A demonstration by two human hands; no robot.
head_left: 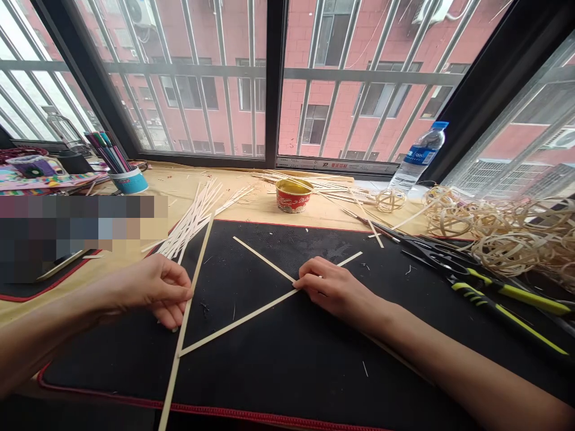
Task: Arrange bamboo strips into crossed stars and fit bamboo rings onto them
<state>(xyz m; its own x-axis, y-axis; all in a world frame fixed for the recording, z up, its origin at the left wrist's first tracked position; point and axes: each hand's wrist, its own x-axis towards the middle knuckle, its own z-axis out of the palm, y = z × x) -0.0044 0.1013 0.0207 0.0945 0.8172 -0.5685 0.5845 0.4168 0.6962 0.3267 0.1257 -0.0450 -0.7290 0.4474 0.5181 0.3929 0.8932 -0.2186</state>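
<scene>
The left hand pinches one strip; the right hand pinches two crossed strips. A blue cup holds pens.

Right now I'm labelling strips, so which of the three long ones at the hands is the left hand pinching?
The leftmost strip, running past the near edge of the black mat; the other two strips cross at the right hand.

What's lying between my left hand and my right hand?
In the head view, past the strip your left hand pinches, two more strips slant toward your right hand, with dark scraps on the black mat.
</scene>
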